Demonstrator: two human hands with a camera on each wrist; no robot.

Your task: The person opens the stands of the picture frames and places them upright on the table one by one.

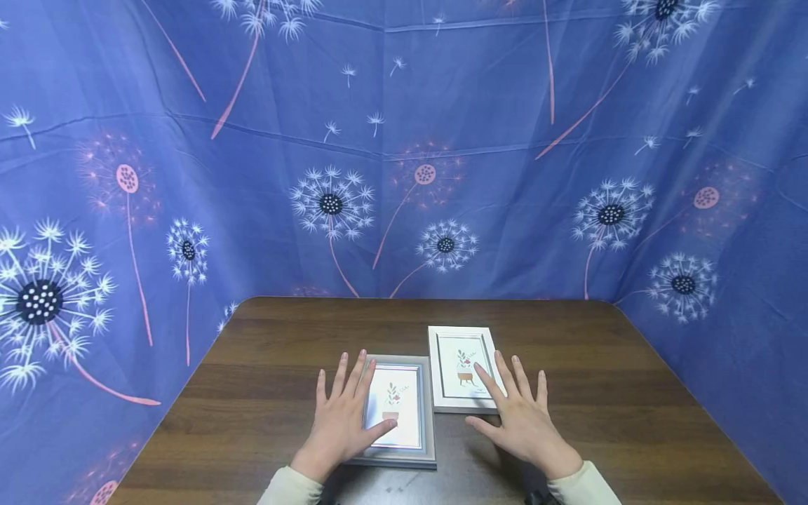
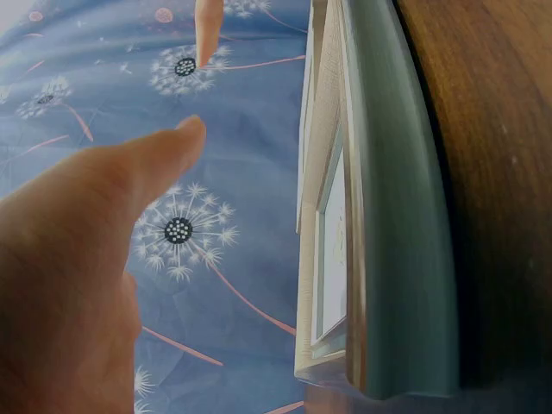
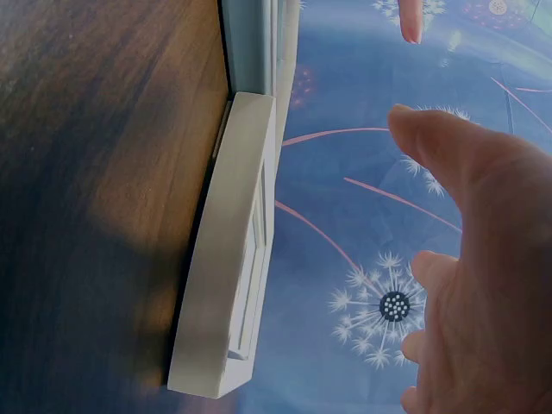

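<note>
Two small framed pictures of a potted plant lie flat, side by side, on a dark wooden table point(image 1: 284, 337). The grey frame point(image 1: 426, 414) is nearer me, and the white frame point(image 1: 442, 365) sits just right of it and farther back. My left hand point(image 1: 344, 417) is spread flat with straight fingers over the grey frame's left half. My right hand point(image 1: 517, 417) is spread the same way over the white frame's right edge. In the left wrist view a gap shows between my thumb point(image 2: 112, 216) and the grey frame point(image 2: 401, 216). In the right wrist view the right hand point(image 3: 474, 259) likewise stands off the white frame point(image 3: 228, 259). Neither hand holds anything.
Blue cloth printed with dandelions point(image 1: 404, 140) hangs behind the table and along both sides. The table's back corners are rounded. Bare wood point(image 1: 631, 393) lies to the right of the frames and more to the left point(image 1: 252, 393).
</note>
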